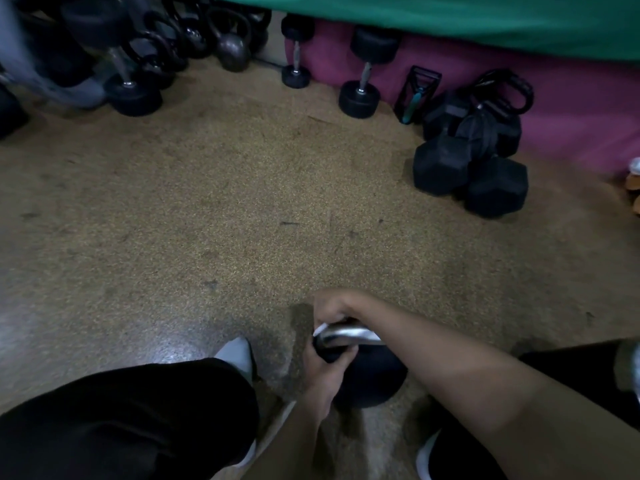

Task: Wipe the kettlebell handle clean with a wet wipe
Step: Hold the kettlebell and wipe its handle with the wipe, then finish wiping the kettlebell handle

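Note:
A black kettlebell point(370, 379) stands on the floor between my feet, near the bottom of the view. Its shiny metal handle point(346, 333) runs across the top. My left hand point(320, 370) grips the left side of the kettlebell just below the handle, with fingers curled round it. My right hand point(334, 306) reaches in from the right and curls over the far left end of the handle. A white wet wipe point(320, 330) shows at that end, pressed under the right hand's fingers. Most of the wipe is hidden by the hand.
The floor point(242, 202) is speckled brown rubber. Black hex dumbbells point(467, 168) lie at right against a maroon mat point(571, 116). Two upright dumbbells point(362, 71) and several kettlebells point(232, 43) stand along the back. My legs in black trousers point(121, 427) flank the kettlebell.

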The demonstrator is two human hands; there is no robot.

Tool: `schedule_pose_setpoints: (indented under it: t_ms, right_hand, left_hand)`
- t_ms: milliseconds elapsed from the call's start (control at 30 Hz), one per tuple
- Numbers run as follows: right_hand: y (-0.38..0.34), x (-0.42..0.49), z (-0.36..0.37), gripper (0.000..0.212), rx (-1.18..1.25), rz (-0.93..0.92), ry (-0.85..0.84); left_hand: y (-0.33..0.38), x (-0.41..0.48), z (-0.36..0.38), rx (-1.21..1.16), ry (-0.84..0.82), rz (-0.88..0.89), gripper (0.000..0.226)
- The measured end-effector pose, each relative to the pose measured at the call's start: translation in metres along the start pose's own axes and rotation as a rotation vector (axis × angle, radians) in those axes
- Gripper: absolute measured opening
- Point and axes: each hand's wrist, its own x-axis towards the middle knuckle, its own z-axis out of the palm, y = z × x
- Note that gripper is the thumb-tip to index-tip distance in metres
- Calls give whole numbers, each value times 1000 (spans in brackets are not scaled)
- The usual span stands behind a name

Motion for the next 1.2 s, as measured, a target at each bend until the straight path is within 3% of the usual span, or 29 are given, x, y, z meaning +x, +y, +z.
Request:
schedule_pose_setpoints:
  t_ms: [100,167,200,233,267,300,400,567,667,900,1033,1100,1200]
  right_hand:
    - [3,-9,-3,30,-37,-46,79]
    - [5,-20,-7,21,-104,-79,212]
    - [7,-28,-10,20,-96,-93,270]
    - [10,-33,-13,23,-77,-120,330]
    - [11,-42,-17,26,-65,-138,367]
    - [13,-52,-20,27,-58,-155,413]
    - [19,-87,-33,25,23,-178,571]
    - [40,-156,-50,33,131,-182,872]
    - [57,-199,-56,35,169,-158,1007]
    - [112,-280,-53,33,302,-133,1143]
    - [171,-290,-39,11,754,-115,1099]
    - [212,-285,-30,5,922,-41,1132]
    - [279,-277,-5,24,950,176,1267]
  left_hand:
    - [23,7,-22,219,-190,13,63]
    - [46,11,-41,490,-355,-43,77]
    - [61,9,-48,635,-360,-98,75]
    - [77,7,-52,748,-323,-111,56]
    - [92,4,-55,805,-251,-71,35]
    - [108,0,-54,881,-169,-12,34]
    - [155,-14,-37,864,-48,97,56]
    - [203,-56,13,702,-105,274,40]
    - [216,-85,41,610,-136,378,43]
    - [230,-146,98,586,-236,515,45]
    - [228,-159,130,633,-302,524,46]
    - [228,-158,143,656,-323,513,47]
    - [228,-148,158,693,-343,464,49]
